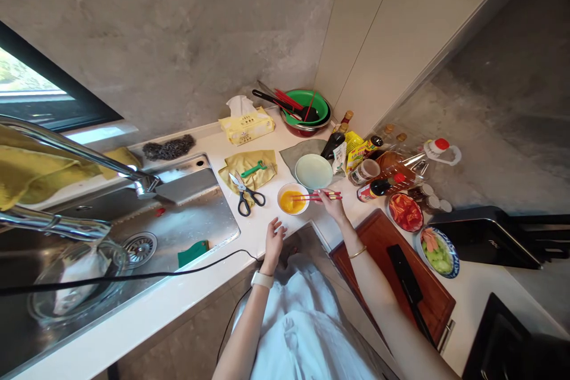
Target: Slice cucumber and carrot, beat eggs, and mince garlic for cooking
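A small white bowl point(293, 199) of beaten yellow egg sits on the white counter near its inner corner. My right hand point(332, 205) grips a pair of red chopsticks point(315, 196) whose tips reach into the egg. My left hand point(274, 239) rests on the counter edge just below and left of the bowl, fingers spread and holding nothing. An empty pale green plate point(313, 171) lies right behind the bowl.
Black-handled scissors point(246, 193) and a green peeler lie on a yellow cloth left of the bowl. A steel sink point(146, 222) with faucet fills the left. Bottles and jars point(383, 169), a plate of red slices point(405, 212), a vegetable bowl point(439, 251) and a cutting board with knife point(407, 282) stand right.
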Available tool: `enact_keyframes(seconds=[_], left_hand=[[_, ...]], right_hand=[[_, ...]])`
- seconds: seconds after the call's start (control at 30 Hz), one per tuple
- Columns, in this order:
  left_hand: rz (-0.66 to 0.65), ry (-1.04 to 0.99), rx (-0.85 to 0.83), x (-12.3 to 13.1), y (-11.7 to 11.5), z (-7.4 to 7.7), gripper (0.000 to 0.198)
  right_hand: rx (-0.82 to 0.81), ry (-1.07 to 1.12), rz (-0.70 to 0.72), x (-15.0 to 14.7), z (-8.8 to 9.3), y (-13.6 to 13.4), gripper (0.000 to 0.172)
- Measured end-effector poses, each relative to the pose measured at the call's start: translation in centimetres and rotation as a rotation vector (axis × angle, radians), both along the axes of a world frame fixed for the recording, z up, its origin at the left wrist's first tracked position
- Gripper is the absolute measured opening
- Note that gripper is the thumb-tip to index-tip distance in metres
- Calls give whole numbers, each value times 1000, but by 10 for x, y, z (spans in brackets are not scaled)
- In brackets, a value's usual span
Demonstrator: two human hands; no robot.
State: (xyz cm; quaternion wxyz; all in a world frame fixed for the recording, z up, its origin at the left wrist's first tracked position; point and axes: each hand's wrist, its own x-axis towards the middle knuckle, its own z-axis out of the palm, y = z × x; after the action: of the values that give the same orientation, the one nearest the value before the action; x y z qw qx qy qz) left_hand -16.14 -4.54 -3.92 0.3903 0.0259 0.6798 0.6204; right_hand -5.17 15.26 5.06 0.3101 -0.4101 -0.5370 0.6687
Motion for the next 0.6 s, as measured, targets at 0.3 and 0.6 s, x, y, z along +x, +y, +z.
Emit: enact_keyframes(seconds=[0.3, 0.6], left_hand=[[-18, 9, 8, 2, 1, 1, 48], [4, -9, -9, 0, 1, 6, 44]], right_hand=[[-3, -54, 41, 9, 13, 4, 35], [268, -48, 73, 47, 48, -37, 28]])
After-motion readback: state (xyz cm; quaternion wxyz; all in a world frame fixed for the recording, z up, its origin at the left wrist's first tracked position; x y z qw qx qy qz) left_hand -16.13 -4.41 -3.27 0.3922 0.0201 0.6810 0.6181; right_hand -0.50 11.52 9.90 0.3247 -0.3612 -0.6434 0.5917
